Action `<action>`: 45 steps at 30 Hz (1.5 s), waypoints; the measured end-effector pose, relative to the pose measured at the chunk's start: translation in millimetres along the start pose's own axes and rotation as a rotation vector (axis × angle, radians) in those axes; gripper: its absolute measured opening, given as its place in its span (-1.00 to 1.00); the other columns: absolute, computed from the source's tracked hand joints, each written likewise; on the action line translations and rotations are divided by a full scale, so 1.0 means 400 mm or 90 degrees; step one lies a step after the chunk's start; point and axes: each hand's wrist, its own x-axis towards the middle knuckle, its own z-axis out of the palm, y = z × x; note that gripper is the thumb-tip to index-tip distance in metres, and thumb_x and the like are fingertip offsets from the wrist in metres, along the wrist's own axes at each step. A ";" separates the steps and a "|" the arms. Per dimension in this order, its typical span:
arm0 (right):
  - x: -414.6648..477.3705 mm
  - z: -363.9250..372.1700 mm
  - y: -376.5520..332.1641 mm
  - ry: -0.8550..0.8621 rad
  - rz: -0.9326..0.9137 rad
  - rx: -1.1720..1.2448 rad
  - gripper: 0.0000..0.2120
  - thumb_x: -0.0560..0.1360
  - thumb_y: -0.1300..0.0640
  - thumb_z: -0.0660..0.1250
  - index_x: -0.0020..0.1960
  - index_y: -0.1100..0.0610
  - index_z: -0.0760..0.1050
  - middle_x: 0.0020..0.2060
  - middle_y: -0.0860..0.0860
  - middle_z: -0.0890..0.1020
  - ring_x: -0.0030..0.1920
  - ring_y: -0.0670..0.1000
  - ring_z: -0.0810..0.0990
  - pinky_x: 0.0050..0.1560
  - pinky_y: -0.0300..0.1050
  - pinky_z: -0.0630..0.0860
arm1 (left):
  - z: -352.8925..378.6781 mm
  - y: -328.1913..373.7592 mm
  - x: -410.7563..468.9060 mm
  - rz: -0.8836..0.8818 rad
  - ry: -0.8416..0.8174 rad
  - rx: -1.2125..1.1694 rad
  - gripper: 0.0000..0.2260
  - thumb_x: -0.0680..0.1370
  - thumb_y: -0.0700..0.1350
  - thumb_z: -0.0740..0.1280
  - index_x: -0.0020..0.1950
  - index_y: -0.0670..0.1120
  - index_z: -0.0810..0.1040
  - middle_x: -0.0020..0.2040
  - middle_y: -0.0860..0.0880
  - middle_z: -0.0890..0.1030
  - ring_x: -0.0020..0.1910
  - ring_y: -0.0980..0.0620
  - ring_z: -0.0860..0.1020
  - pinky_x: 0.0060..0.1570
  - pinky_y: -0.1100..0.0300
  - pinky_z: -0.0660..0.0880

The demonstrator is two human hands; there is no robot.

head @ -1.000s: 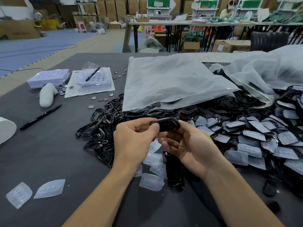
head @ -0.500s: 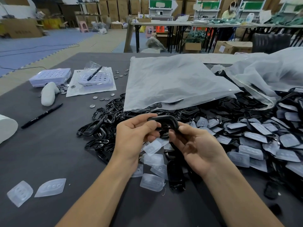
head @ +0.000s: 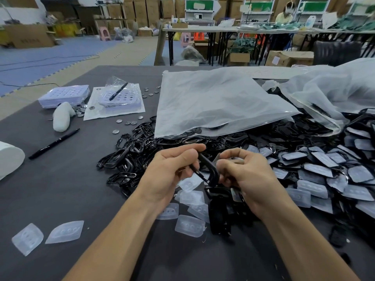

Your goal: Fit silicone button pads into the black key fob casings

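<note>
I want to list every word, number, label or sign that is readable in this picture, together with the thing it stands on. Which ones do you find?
No text here is clear enough to quote.
Brown cardboard box: dark print, too blurred to read.
White label on a carton: too small to read.
Black pen: pale mark on the barrel, too small to read.
White plate on a green board: blurred, unreadable.

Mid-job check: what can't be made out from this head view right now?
- Whether a pad sits in the black casing: head view, the fingers of the left hand and right hand cover it.
- What lies under the plastic bag: head view, the frosted film hides most of it.
- White object: head view, cut off by the left edge.
</note>
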 end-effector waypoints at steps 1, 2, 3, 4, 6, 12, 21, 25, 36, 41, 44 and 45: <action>-0.002 -0.005 -0.004 -0.018 -0.002 -0.020 -0.87 0.47 0.40 0.45 0.01 0.29 0.62 -0.39 0.22 0.63 -0.41 0.05 0.56 -0.38 -0.15 0.46 | -0.001 0.000 0.000 -0.011 -0.024 -0.015 -0.78 0.41 -0.03 0.52 0.03 -0.04 0.79 -0.31 -0.02 0.63 -0.36 0.13 0.48 -0.28 0.37 0.47; -0.007 -0.009 -0.009 -0.045 -0.003 -0.037 -0.90 0.46 0.39 0.47 -0.03 0.28 0.67 -0.34 0.26 0.66 -0.38 0.06 0.57 -0.37 -0.17 0.48 | -0.001 -0.001 0.002 -0.017 -0.044 -0.020 -0.73 0.38 0.01 0.54 0.04 -0.03 0.79 -0.30 -0.01 0.64 -0.34 0.14 0.49 -0.26 0.38 0.48; -0.012 -0.009 -0.012 -0.076 -0.001 -0.044 -0.91 0.46 0.38 0.48 -0.08 0.25 0.71 -0.29 0.26 0.69 -0.34 0.07 0.59 -0.36 -0.19 0.50 | -0.001 -0.003 0.002 -0.018 -0.056 -0.013 -0.70 0.36 0.03 0.56 0.05 -0.03 0.79 -0.29 -0.01 0.65 -0.34 0.14 0.49 -0.24 0.38 0.49; -0.016 -0.007 -0.013 -0.102 0.005 -0.031 -0.89 0.47 0.38 0.48 -0.10 0.23 0.73 -0.26 0.24 0.71 -0.32 0.06 0.61 -0.34 -0.22 0.53 | 0.001 -0.007 0.001 -0.015 -0.063 0.009 -0.70 0.35 0.05 0.56 0.04 -0.01 0.79 -0.28 0.00 0.66 -0.34 0.15 0.49 -0.22 0.37 0.50; -0.021 -0.002 -0.014 -0.133 0.036 0.029 -0.82 0.50 0.40 0.42 -0.09 0.19 0.75 -0.24 0.20 0.71 -0.30 0.04 0.63 -0.31 -0.21 0.57 | 0.012 -0.011 -0.003 0.013 -0.059 0.088 -0.79 0.39 0.00 0.57 0.00 0.02 0.80 -0.24 0.02 0.72 -0.33 0.18 0.52 -0.20 0.35 0.51; -0.017 0.009 -0.009 -0.132 0.150 0.168 -0.71 0.57 0.37 0.31 0.26 0.28 0.62 -0.23 0.15 0.62 -0.32 0.00 0.48 -0.33 -0.16 0.50 | 0.035 -0.019 -0.008 0.091 0.054 0.107 -0.82 0.30 -0.03 0.63 -0.13 -0.01 0.80 -0.20 -0.09 0.76 -0.24 0.10 0.70 -0.19 0.29 0.60; -0.020 0.018 0.008 -0.197 0.172 0.305 -0.72 0.43 0.17 0.37 0.03 0.29 0.73 -0.16 0.15 0.70 -0.28 -0.04 0.65 -0.28 -0.16 0.58 | 0.038 -0.022 -0.006 0.073 0.122 0.121 -0.84 0.31 -0.06 0.63 -0.15 -0.05 0.78 -0.22 -0.15 0.75 -0.40 0.09 0.58 -0.31 0.29 0.53; -0.018 0.019 0.012 -0.211 0.182 0.303 -0.70 0.51 0.12 0.35 0.09 0.27 0.72 -0.03 0.16 0.72 -0.18 0.03 0.65 0.08 -0.01 0.60 | 0.030 -0.029 -0.001 0.123 0.215 0.178 -0.87 0.36 -0.13 0.65 -0.17 0.03 0.77 -0.27 -0.05 0.74 -0.32 0.05 0.69 -0.28 0.26 0.59; -0.022 0.018 0.008 -0.100 -0.003 0.000 -0.56 0.51 0.47 0.36 0.24 0.03 0.58 -0.18 0.13 0.75 -0.25 0.04 0.68 -0.22 -0.19 0.61 | 0.029 -0.019 -0.006 0.006 0.127 0.120 -0.70 0.44 -0.38 0.52 -0.08 0.03 0.79 -0.20 -0.10 0.75 -0.31 0.09 0.66 -0.27 0.33 0.54; -0.028 0.020 0.010 -0.024 -0.060 -0.023 -0.71 0.45 0.45 0.41 -0.09 0.08 0.70 -0.25 0.12 0.74 -0.29 0.05 0.62 -0.16 -0.02 0.61 | 0.029 -0.016 -0.005 -0.022 0.134 0.119 -0.79 0.44 -0.37 0.53 -0.12 -0.06 0.79 -0.25 -0.12 0.74 -0.41 0.09 0.59 -0.34 0.30 0.53; -0.028 0.034 0.025 0.042 -0.113 -0.056 -0.73 0.43 0.42 0.42 -0.10 0.06 0.70 -0.26 0.06 0.75 -0.33 0.01 0.58 -0.21 -0.01 0.55 | 0.035 -0.020 -0.004 -0.025 0.153 0.174 -0.85 0.45 -0.35 0.54 -0.08 -0.13 0.78 -0.27 -0.16 0.73 -0.46 0.05 0.58 -0.39 0.27 0.52; -0.028 0.038 0.027 0.051 -0.130 -0.081 -0.74 0.43 0.40 0.43 -0.10 0.05 0.69 -0.26 0.04 0.75 -0.35 -0.01 0.59 -0.24 -0.03 0.55 | 0.037 -0.021 -0.005 -0.027 0.159 0.177 -0.84 0.46 -0.35 0.53 -0.05 -0.13 0.77 -0.27 -0.16 0.73 -0.47 0.04 0.57 -0.39 0.26 0.51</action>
